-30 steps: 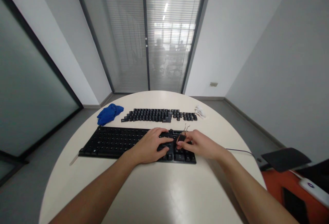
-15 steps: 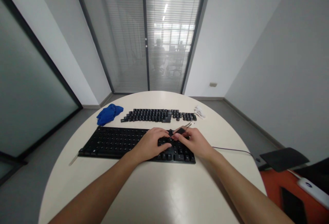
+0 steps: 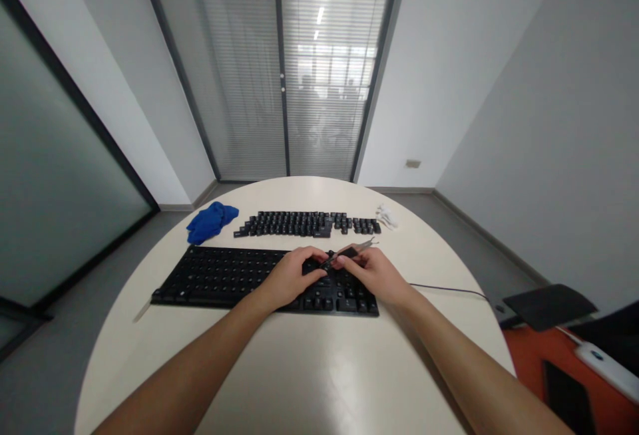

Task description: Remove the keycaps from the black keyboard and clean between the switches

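Center frame: right grip [image 3: 380,275] pinches dark-handled wire tool [image 3: 348,253] over keyboard [image 3: 219,274]; left grip [image 3: 288,279] curls at tool's left end, can't tell if pinching. I'd hold tool steady, work left fingertips gently.
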`<state>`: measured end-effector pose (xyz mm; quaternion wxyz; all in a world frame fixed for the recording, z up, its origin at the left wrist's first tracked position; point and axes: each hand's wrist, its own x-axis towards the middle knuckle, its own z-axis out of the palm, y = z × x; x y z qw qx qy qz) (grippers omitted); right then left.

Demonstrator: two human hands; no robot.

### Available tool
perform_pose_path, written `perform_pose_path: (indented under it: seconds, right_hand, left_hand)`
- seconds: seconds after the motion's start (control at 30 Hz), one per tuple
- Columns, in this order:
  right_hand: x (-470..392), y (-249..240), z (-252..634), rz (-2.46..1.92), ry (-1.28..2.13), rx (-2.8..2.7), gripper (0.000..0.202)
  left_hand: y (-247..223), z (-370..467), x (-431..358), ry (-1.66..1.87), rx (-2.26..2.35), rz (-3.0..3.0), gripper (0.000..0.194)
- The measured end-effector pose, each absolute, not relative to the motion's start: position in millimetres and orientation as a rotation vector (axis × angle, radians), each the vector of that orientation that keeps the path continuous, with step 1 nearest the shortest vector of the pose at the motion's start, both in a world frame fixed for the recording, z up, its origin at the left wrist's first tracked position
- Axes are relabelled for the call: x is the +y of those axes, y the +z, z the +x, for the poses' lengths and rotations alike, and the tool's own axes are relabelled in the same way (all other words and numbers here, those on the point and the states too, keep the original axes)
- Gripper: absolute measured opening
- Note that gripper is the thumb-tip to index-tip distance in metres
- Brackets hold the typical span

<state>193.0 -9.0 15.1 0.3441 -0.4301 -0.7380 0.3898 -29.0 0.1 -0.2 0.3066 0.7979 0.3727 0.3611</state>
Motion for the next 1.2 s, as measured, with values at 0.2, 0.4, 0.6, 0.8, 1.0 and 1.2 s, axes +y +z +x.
perform_pose_path:
  seconds: [0.2, 0.4, 0.6, 0.8, 1.0, 1.2]
  right_hand:
    - [-8, 14, 192, -1.052, 1.050, -1.858, 0.033]
    - [-8, 8, 192, -1.009, 1.130, -1.822, 0.033]
    - [-10, 10, 190, -1.020, 1.109, -1.832, 0.032]
    - [-14, 15, 187, -1.059, 1.025, -1.866, 0.028]
    - [-12, 11, 185, -1.021, 1.055, -1.807, 0.029]
    - [-13, 15, 184, -1.031, 1.027, -1.836, 0.033]
  left_hand:
    - [4, -28, -4, 1.024, 0.943, 2.340, 0.027]
    - [7, -28, -8, 0.938, 0.929, 2.543, 0.016]
    - [5, -29, -8, 0.902, 0.933, 2.649, 0.013]
    - [5, -28, -10, 0.879, 0.936, 2.753, 0.015]
    - [6, -29, -10, 0.924, 0.927, 2.757, 0.019]
    - [6, -29, -10, 0.917, 0.939, 2.784, 0.016]
